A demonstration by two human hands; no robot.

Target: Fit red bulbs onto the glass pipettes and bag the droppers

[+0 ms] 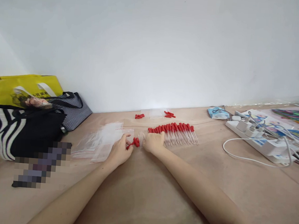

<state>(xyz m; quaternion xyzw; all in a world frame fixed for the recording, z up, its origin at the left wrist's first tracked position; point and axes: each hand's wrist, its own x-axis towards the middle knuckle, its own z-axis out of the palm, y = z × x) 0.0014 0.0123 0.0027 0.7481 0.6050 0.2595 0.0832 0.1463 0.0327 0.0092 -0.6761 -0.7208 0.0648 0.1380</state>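
Note:
My left hand (122, 149) is at the left side of a small pile of red caps (136, 142), its thumb and fingertips close around a red piece. Just right of that pile, my right hand (154, 142) is curled over some thin clear sticks (141, 139); its fingertips are hidden. A long row of clear sticks with red tops (180, 132) lies to the right of my right hand. Clear plastic bags (102, 139) lie flat, partly overlapping, left of and behind my left hand. Farther back are two small groups of red caps (139, 116) beside another clear bag (156, 113).
A black bag with white stripes (28, 133), a striped bag (75, 111) and a yellow bag (1, 90) stand at the left. A blurred dark object (41, 165) lies before them. At the right are a power strip (258, 141) with white cables and a blue packet (218, 113).

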